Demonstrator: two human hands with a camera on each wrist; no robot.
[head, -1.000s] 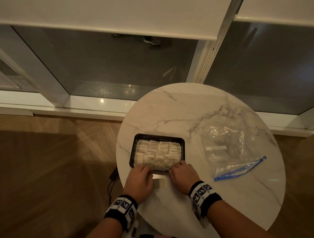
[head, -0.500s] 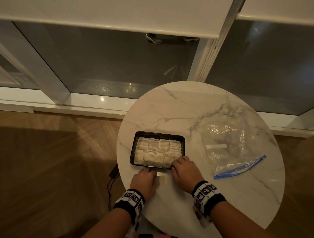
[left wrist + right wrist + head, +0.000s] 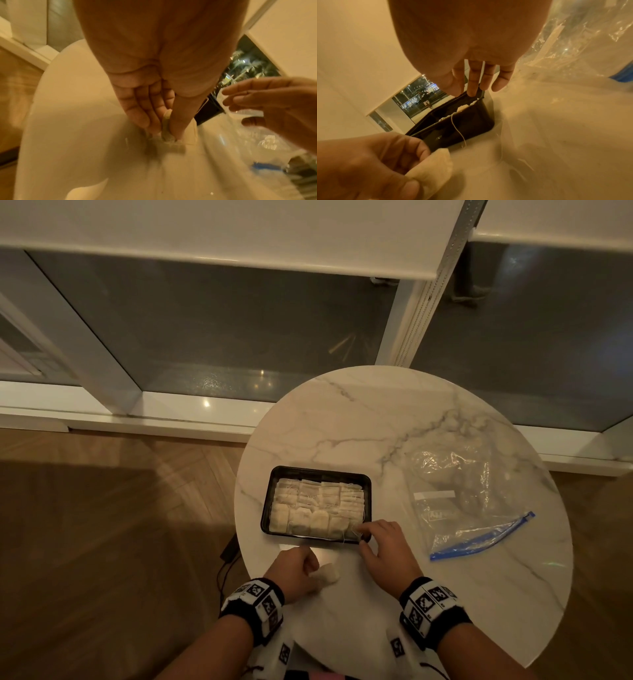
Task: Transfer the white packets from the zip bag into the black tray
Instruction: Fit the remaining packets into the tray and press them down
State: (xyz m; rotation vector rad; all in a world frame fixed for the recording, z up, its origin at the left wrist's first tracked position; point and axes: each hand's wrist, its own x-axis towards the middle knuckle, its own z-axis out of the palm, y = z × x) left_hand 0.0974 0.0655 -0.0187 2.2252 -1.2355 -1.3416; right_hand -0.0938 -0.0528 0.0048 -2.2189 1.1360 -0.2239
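Nearest the person, the left hand (image 3: 294,571) pinches one white packet (image 3: 327,572) between thumb and curled fingers, low over the marble table (image 3: 445,594). The right wrist view shows that packet (image 3: 431,170) as soft, crumpled paper; the left wrist view hides most of it behind the fingers (image 3: 145,108), with only an edge showing. Both wrists wear bands (image 3: 428,604) printed with black-and-white square marker patterns.

Just beyond, the right hand (image 3: 385,546) has relaxed, spread fingers, and its fingertips (image 3: 471,86) touch the near right corner of the black tray (image 3: 267,501). I cannot tell whether they grip anything. A thin string (image 3: 458,129), seen clearly only from the right wrist, hangs over the tray's near wall. The tray is packed with rows of white packets (image 3: 315,505).

To the right lies the clear zip bag (image 3: 459,501) with a blue zip strip (image 3: 479,539) and a white label strip (image 3: 433,495); pale lettering below it is too blurred to read.

Farthest are window panes (image 3: 222,330) and wood floor (image 3: 102,508).
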